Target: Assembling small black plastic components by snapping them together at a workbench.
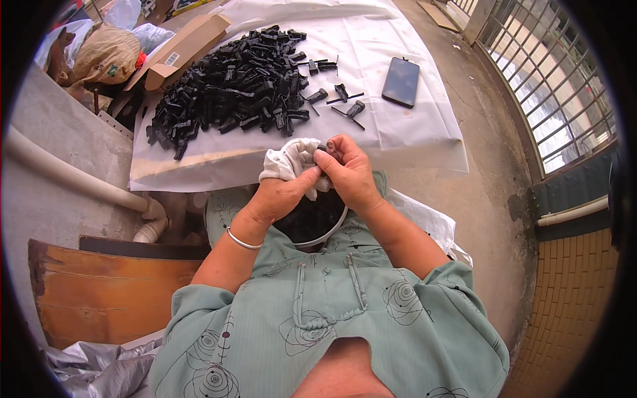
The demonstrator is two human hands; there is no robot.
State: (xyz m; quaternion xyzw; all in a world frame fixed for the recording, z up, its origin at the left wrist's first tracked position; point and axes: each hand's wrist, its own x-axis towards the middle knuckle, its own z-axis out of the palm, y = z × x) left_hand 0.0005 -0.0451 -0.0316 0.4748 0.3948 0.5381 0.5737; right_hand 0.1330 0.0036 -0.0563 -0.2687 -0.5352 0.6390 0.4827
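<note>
Both of my hands meet in front of the table's near edge. My left hand (282,194) is closed on a bunched white cloth (286,162). My right hand (350,174) is closed in a pinch beside the cloth, its thumb close to the left fingertips. A small dark piece (322,147) shows between the right fingers and the cloth; most of it is hidden. Below my hands, between my legs, sits a round container with a pale rim (325,241), holding black pieces. Ahead, a large heap of black plastic parts (229,86) covers the table's left side.
The table wears a white sheet (424,136). Several loose black parts (348,111) lie right of the heap, and a phone (401,82) farther right. An open cardboard box (189,50) and bags (106,53) stand at the back left. A pipe (73,171) runs along the left wall.
</note>
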